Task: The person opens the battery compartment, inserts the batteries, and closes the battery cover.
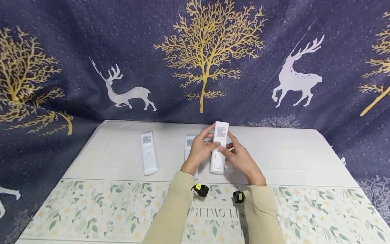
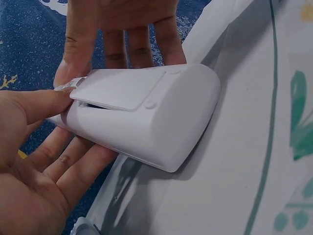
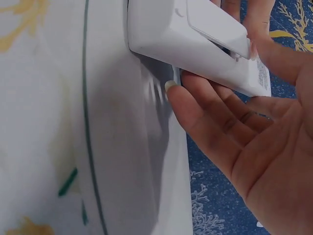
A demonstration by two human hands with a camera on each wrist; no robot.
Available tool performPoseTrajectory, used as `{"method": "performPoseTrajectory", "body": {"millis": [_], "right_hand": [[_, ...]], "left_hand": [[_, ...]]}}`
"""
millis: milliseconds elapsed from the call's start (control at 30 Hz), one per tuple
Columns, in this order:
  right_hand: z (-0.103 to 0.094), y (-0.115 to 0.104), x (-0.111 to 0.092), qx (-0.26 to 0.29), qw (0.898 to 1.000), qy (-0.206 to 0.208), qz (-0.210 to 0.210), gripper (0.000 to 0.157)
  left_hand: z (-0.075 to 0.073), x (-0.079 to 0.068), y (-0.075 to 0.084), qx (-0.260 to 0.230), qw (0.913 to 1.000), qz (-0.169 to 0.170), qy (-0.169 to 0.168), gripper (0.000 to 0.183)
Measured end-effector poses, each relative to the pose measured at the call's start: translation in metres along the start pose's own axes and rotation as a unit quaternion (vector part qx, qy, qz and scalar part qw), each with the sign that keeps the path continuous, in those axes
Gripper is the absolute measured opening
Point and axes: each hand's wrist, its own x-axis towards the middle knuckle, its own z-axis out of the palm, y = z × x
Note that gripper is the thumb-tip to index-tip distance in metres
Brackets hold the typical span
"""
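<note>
A white remote control (image 1: 221,132) is held back side up between both hands, its printed label toward the far end. My left hand (image 1: 199,149) grips its left side, thumb at the edge of the battery cover (image 2: 120,88). My right hand (image 1: 242,158) holds the opposite side, its thumb at the same cover edge. In both wrist views the cover is raised at its thumb end, with a dark gap beneath. The remote's near end is close over the table.
Another white remote (image 1: 149,154) lies back side up at the left. A third remote (image 1: 189,139) is partly hidden behind the left hand and wrist. The white table (image 1: 289,156) has a floral cloth (image 1: 122,210) along its front. A dark blue curtain (image 1: 243,105) hangs behind.
</note>
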Motion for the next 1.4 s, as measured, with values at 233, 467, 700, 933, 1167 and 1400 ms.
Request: {"method": "performPoseTrajectory", "body": {"millis": [233, 467, 700, 933, 1167, 1400], "right_hand": [[0.0007, -0.0011, 0.0012, 0.013, 1.000, 0.011, 0.006, 0.076], [0.0002, -0.0019, 0.0001, 0.015, 1.000, -0.001, 0.015, 0.078], [0.0004, -0.0011, 0.0023, 0.026, 1.000, 0.004, 0.009, 0.076], [0.0015, 0.0017, 0.0031, 0.010, 1.000, 0.020, 0.003, 0.076], [0.0035, 0.0033, 0.0031, -0.028, 0.999, 0.031, -0.002, 0.078], [0.0046, 0.0009, 0.0032, -0.050, 0.998, 0.044, -0.016, 0.078]], "left_hand": [[0.0010, 0.0017, 0.0019, 0.000, 1.0000, 0.002, -0.005, 0.077], [0.0017, 0.0011, 0.0004, -0.005, 1.0000, -0.003, -0.006, 0.077], [0.0016, 0.0019, 0.0012, -0.010, 0.9999, 0.003, -0.004, 0.077], [0.0020, 0.0016, -0.0006, -0.015, 0.9999, 0.000, -0.006, 0.077], [0.0038, -0.0006, -0.0011, -0.023, 0.9996, -0.013, -0.009, 0.076], [0.0037, -0.0004, -0.0004, -0.017, 0.9998, -0.010, -0.002, 0.076]]}}
